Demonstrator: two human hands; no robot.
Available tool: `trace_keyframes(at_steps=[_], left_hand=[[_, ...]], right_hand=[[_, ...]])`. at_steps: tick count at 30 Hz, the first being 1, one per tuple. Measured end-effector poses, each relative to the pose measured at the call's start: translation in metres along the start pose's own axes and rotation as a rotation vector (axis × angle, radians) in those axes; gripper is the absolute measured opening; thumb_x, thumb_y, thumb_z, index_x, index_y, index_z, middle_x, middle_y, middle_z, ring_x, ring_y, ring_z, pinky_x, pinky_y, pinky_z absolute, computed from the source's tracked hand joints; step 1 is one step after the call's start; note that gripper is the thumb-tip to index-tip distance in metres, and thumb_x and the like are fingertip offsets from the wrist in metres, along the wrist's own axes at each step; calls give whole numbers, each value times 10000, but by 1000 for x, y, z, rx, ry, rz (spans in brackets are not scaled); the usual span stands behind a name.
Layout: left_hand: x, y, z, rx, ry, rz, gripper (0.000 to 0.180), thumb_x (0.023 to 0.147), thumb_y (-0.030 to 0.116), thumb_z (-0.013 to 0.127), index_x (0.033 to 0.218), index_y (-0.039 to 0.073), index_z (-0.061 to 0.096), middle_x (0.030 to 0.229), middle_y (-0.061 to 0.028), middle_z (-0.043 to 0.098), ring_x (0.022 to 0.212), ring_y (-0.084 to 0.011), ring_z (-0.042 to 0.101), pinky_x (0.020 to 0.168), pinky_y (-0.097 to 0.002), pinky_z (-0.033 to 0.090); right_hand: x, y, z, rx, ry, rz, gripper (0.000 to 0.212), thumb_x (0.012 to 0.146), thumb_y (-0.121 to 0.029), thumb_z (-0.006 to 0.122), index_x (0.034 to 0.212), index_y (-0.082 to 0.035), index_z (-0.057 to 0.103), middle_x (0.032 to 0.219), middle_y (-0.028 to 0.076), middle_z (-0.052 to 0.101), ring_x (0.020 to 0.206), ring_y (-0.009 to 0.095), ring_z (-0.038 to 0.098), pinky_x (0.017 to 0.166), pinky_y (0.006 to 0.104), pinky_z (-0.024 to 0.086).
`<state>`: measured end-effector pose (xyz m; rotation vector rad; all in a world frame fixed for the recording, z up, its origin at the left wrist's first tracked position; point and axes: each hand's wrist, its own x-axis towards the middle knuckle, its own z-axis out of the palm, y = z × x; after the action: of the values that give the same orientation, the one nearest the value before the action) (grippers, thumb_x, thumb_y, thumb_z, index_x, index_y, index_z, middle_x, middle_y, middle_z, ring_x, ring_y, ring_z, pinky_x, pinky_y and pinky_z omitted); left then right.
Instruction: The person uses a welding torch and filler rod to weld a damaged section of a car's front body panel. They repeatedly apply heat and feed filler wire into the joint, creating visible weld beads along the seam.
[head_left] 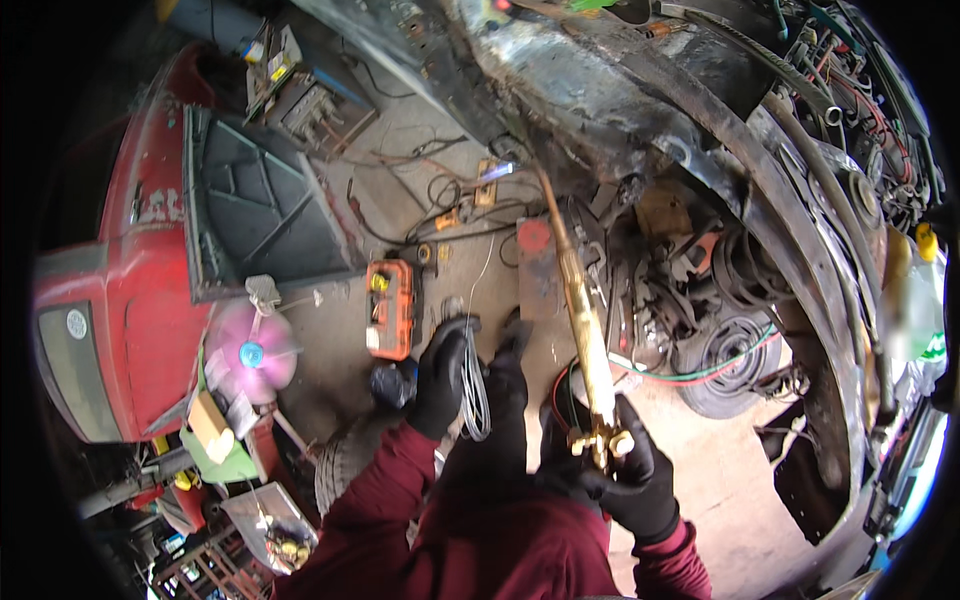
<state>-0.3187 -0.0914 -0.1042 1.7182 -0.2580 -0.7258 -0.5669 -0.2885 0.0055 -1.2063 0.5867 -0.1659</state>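
Note:
My right hand (645,480), in a black glove, is closed round the lower end of a brass gas torch (586,320), by its valve knobs. The torch points away from me, and its thin copper-coloured tip overlaps the edge of the worn car body (600,90) in view; I cannot tell whether they touch. No flame can be made out. My left hand (437,380), also gloved in black, grips a coil of thin metal wire (475,400). One loose end of the wire rises toward the far side. Red and green hoses (700,377) show beside the torch.
An orange toolbox (390,308) stands on the floor left of centre. Cables (430,235) lie tangled beyond it. A pink fan (252,352) and a red vehicle (130,330) are at left. A wheel (725,365) and a coil spring (755,265) lie to the right.

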Motion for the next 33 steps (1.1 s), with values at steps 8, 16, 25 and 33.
trace_keyframes(at_steps=[8, 16, 25, 33], left_hand=[[-64, 138, 2, -368, -306, -148, 553, 1070, 167, 479, 1609, 48, 501, 1316, -84, 666, 908, -138, 690, 842, -325, 599], [-110, 190, 24, -142, -521, 182, 666, 1078, 28, 511, 1713, 0, 311, 1678, -136, 476, 1539, -196, 455, 1237, -353, 400], [-143, 207, 42, -54, -599, 304, 748, 1097, 140, 616, 1732, -2, 246, 1692, -189, 447, 1568, -286, 445, 1306, -421, 357], [-137, 185, 33, 697, -580, 1081, 508, 1085, 138, 617, 1556, -38, 546, 1582, -212, 583, 1494, -313, 560, 1190, -397, 493]], right_hand=[[-34, -103, 23, -163, -188, -92, 916, 879, 84, 738, 1707, 33, 350, 1454, 152, 653, 1249, 160, 642, 1076, 294, 503], [-45, -154, 47, -295, -313, -316, 908, 907, -6, 778, 1719, -33, 371, 1468, 97, 663, 1264, 138, 624, 1091, 295, 483], [-74, -164, 48, -255, -231, -361, 1002, 833, 55, 835, 1718, -20, 370, 1519, 64, 606, 1349, 141, 558, 1167, 317, 428], [-81, -167, 44, -2, -72, -326, 937, 892, 62, 779, 1724, -54, 365, 1337, 28, 693, 939, 66, 627, 776, 228, 518]])
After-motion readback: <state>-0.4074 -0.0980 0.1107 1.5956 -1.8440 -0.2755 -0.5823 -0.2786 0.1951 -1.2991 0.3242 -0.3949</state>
